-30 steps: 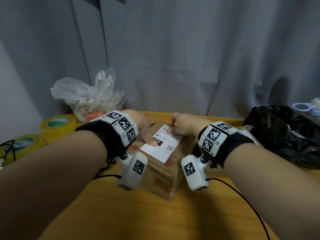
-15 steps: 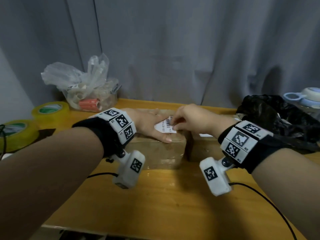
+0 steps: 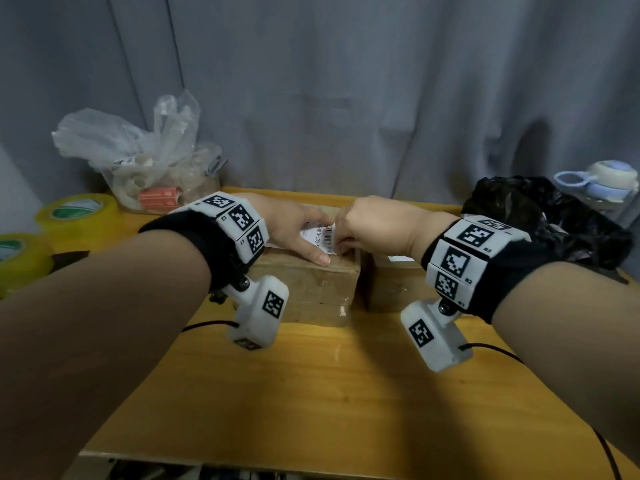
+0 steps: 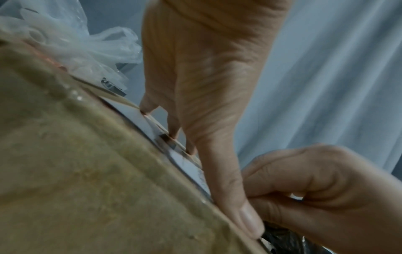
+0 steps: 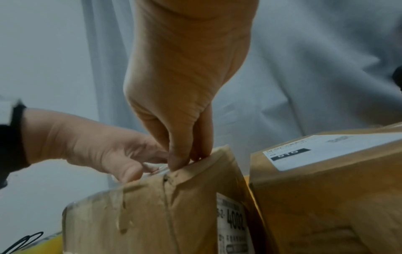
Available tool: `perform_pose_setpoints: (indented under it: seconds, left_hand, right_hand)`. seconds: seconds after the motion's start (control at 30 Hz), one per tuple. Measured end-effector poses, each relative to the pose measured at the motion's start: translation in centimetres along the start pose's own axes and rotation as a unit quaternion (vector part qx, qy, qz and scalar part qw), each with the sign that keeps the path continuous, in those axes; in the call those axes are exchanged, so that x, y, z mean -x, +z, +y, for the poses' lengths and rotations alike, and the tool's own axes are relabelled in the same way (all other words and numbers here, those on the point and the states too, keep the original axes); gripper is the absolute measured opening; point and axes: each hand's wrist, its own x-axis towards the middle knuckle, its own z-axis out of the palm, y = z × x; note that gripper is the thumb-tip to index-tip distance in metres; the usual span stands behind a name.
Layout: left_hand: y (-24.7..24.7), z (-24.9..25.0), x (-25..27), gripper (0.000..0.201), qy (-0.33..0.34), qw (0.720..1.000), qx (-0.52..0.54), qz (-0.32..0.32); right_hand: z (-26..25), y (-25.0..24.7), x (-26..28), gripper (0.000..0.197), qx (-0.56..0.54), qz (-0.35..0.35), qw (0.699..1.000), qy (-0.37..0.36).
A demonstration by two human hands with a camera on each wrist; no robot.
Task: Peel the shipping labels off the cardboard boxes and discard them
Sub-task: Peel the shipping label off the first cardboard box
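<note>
A brown cardboard box (image 3: 311,292) lies on the wooden table (image 3: 329,393), with a white shipping label (image 3: 320,237) on top. My left hand (image 3: 291,230) rests flat on the box top and the label, fingers (image 4: 222,180) straight. My right hand (image 3: 367,230) pinches the label's near right edge between thumb and fingertips (image 5: 176,161). Most of the label is hidden under both hands. A second box (image 3: 391,285) stands just to the right, its own label (image 5: 326,147) untouched. The first box (image 5: 163,214) also carries a smaller side sticker (image 5: 230,223).
A clear plastic bag (image 3: 138,168) of scraps sits back left, beside two yellow tape rolls (image 3: 76,216). A black plastic bag (image 3: 547,220) and a pale blue bottle (image 3: 602,181) are at the right. A grey curtain hangs close behind. Cables trail from both wrists.
The box, tilted up a second ago, now lies flat on the table. My left hand has spread over its top, and my right hand has closed on the label's near right edge.
</note>
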Motion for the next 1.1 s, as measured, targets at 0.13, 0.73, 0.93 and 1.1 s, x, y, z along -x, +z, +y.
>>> perform_pose_setpoints:
  seconds: [0.13,0.73,0.93,1.1]
  left_hand:
    - [0.3,0.1,0.1,0.082,0.015,1.000,0.007,0.000]
    - [1.4,-0.5,0.5,0.056,0.061,0.990,0.054,0.115]
    - [1.3,0.1,0.5,0.032,0.081,0.983,0.053,0.153]
    - [1.6,0.3,0.4,0.022,0.081,0.980,0.069,0.167]
  right_hand:
    - [-0.1,0.6,0.3,0.025,-0.003,0.022,1.000,0.008]
    - [-0.1,1.8,1.2,0.022,-0.125,0.114,0.985,0.045]
    - [-0.4,2.0,1.1,0.020,-0.112,0.114,0.985,0.065]
    - [-0.5,2.2,1.1,0.019,-0.127,0.103,0.982,0.091]
